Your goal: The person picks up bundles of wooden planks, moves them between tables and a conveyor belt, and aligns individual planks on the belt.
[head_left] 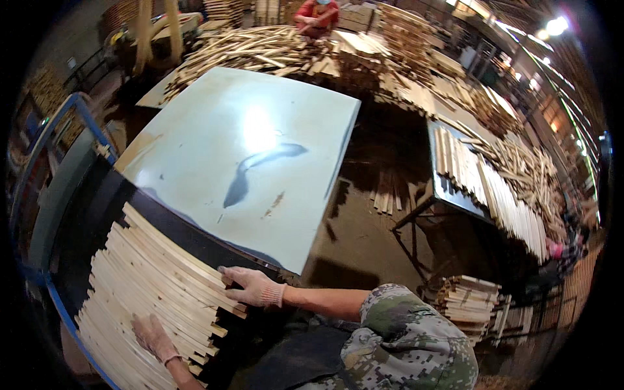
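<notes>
A row of pale wooden strips (149,260) lies side by side on a dark surface at the lower left, with uneven ends toward the right. My left hand (154,338), in a light work glove, rests flat on top of the strips with its fingers spread. My right hand (255,286), gloved the same way, is at the strips' right ends near the far side of the row. Its fingers are stretched out and touch the outermost strips; the thumb points away from me. Neither hand wraps around a strip.
Beyond the strips a large shiny sheet-topped table (195,130) stands ahead. A blue metal frame (49,133) rises at the left. Strips cover another table (445,188) at the right, with a stack (468,302) below. A person in red (316,16) is at the far side near piled strips (247,49).
</notes>
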`<state>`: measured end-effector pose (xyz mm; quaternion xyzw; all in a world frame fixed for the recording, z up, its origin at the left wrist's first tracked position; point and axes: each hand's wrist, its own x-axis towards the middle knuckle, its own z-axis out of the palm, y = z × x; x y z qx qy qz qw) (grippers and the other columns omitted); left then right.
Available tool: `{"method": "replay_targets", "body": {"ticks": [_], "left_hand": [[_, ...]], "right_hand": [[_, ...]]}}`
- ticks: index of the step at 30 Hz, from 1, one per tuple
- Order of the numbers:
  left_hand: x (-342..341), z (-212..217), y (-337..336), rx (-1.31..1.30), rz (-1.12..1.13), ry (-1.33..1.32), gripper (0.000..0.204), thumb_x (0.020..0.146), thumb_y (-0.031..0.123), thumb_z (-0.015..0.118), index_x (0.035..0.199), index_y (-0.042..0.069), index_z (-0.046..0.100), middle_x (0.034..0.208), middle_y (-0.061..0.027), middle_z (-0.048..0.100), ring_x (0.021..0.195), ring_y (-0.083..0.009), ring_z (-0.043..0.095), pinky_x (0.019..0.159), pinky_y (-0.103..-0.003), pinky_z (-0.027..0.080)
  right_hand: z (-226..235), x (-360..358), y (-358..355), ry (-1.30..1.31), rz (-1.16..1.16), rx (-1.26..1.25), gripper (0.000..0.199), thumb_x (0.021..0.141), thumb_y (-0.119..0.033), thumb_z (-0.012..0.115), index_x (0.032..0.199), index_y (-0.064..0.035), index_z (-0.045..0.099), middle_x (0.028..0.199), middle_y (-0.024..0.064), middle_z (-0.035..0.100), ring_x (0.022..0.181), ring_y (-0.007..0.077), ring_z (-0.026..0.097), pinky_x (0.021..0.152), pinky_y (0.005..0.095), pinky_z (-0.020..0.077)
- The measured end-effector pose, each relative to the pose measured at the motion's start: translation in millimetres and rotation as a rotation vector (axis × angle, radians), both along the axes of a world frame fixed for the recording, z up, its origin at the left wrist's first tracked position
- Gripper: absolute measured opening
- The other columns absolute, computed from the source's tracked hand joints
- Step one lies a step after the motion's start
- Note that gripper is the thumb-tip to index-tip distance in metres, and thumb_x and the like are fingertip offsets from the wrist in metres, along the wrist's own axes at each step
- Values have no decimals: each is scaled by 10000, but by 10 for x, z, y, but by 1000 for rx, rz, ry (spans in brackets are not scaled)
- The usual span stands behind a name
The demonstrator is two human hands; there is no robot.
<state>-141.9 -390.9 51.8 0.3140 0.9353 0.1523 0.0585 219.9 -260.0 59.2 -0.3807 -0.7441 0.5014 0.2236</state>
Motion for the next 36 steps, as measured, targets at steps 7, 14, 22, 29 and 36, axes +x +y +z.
{"method": "replay_targets", "body": {"ticks": [7,14,22,29,36], "left_hand": [[905,292,391,759,-356,-624,554,1128,231,510,1608,-33,428,1661,-219,430,1559,-338,382,1309,-458,292],[2742,414,795,507,-865,-1310,537,1080,285,638,1481,-67,584,1325,-177,714,1224,-283,678,1086,-429,541],[4724,87,1188,-348,-1146,-1276,568,1010,283,656,1455,-65,607,1384,-188,711,1308,-263,654,1141,-352,473],[6236,141,1493,-533,-1435,-1099,594,1016,320,630,1470,-61,590,1434,-236,674,1360,-294,632,1163,-355,458],[6893,63,2123,-649,-1488,-1054,589,1023,337,647,1465,-49,604,1440,-221,676,1362,-281,629,1159,-360,457]], "right_hand": [[25,985,-639,-15,-28,-339,669,1023,-386,623,1563,-3,520,1510,215,627,1364,318,627,1196,383,456],[-972,2457,-1029,-394,-389,-536,739,983,-517,543,1492,15,593,1472,244,641,1340,404,625,1127,487,487],[-2618,4641,-2878,-630,-932,-1196,425,1058,-279,547,1432,-114,666,1390,191,700,1265,363,679,990,487,555],[-2998,5490,-3666,-813,-712,-1053,436,1052,-304,554,1389,-59,685,1307,198,738,1231,357,694,1002,463,555],[-2872,5846,-2478,-622,-960,-909,438,1044,-353,550,1304,-34,699,1286,208,736,1257,397,657,989,483,551]]}}
